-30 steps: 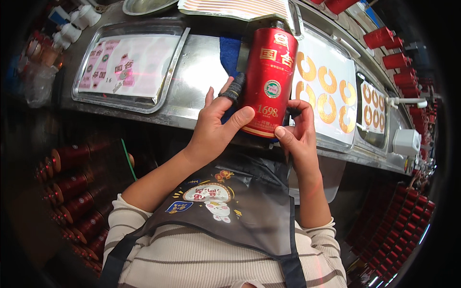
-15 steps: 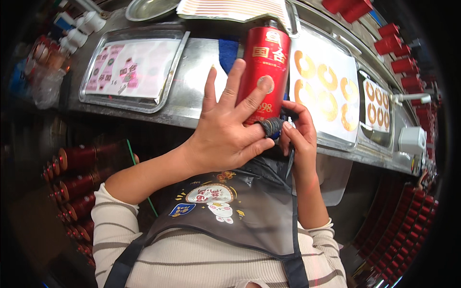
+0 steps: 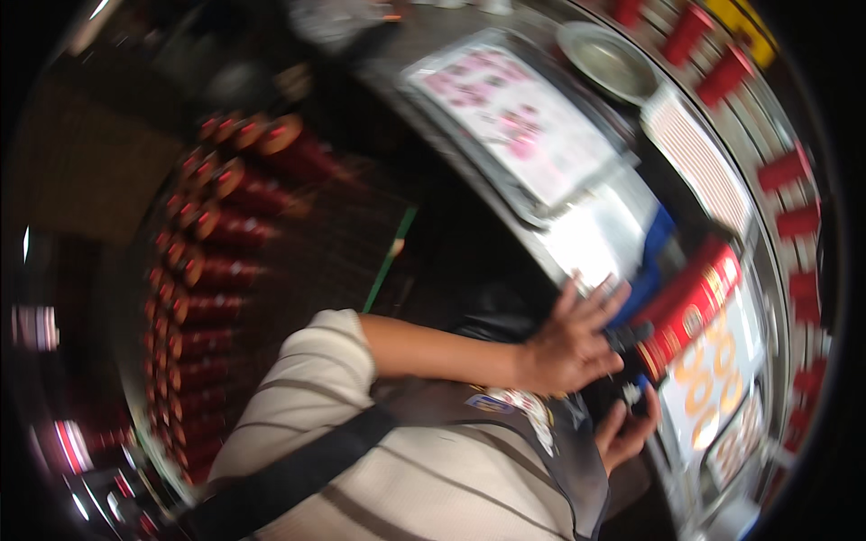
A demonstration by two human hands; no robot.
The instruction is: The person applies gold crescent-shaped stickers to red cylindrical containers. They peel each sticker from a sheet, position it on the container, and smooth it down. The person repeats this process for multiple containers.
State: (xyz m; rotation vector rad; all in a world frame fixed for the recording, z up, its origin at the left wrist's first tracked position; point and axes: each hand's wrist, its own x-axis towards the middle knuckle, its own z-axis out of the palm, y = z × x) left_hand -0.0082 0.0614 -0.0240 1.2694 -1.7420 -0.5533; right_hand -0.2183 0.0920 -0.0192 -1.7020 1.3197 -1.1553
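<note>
Motion blurs much of the view. A red cylindrical bottle (image 3: 687, 311) with gold markings is at the right, by the bench edge, slanting up to the right. My left hand (image 3: 570, 341) is beside its lower end, fingers spread, over the bench's near edge. A dark wrap (image 3: 629, 337) on one finger comes close to the bottle; whether it touches is unclear. Below the bottle is my right hand (image 3: 629, 433), fingers bent and thumb apart. A small blue and white thing (image 3: 634, 389) shows at its fingertips; whether it is held is unclear. A blue cloth (image 3: 651, 257) is behind the bottle.
A metal tray (image 3: 541, 221) holds pink-printed sheets. Beyond are a metal bowl (image 3: 606, 61) and striped sheets (image 3: 699, 149). Gold rings lie on a white sheet (image 3: 741, 316) past the bottle. Rows of red bottles (image 3: 221, 305) stand low at the left; red cylinders (image 3: 783, 169) line the far side.
The view has swung left, bringing the low rows of red bottles further in. My left hand, which lay across the bottle's front, has come away to its left.
</note>
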